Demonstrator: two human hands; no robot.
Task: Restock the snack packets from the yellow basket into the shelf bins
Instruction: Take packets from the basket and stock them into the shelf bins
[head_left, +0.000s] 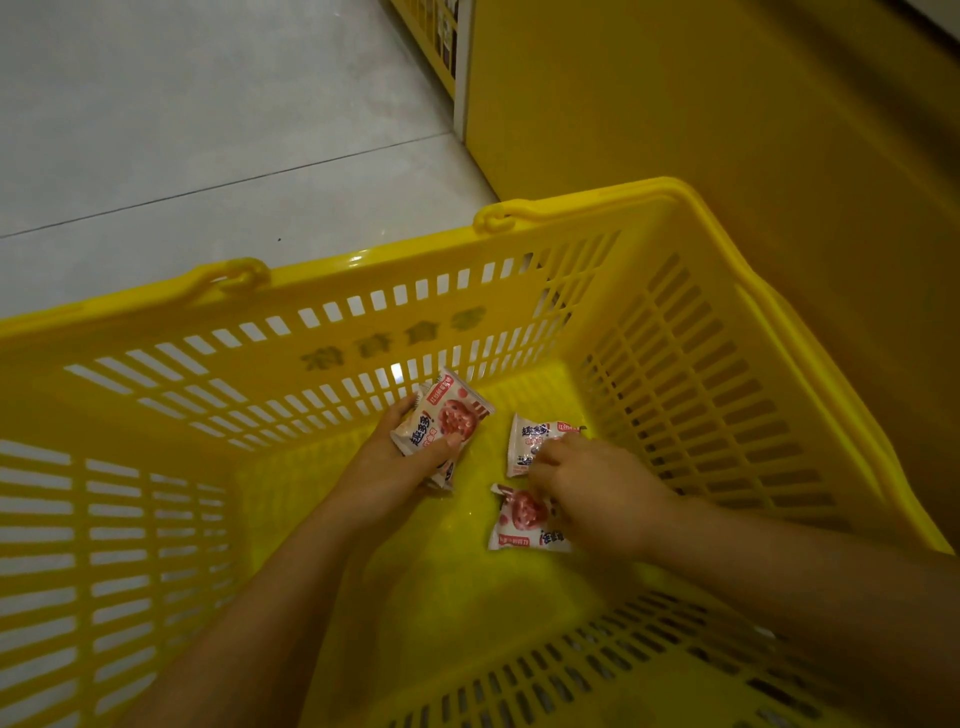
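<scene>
Both my arms reach down into the yellow basket (332, 332), which fills most of the view. My left hand (400, 457) grips a small stack of white and pink snack packets (447, 415) near the far wall. My right hand (587, 483) rests with its fingertips on a second packet (530, 441) lying flat on the basket floor; whether it is gripped I cannot tell. A third packet (519, 519) lies just below, partly hidden under my right hand.
The basket stands on a pale tiled floor (182, 130). A yellow shelf unit side panel (701, 130) rises close behind the basket on the right. Shelf fronts with goods (441, 36) show at the top edge.
</scene>
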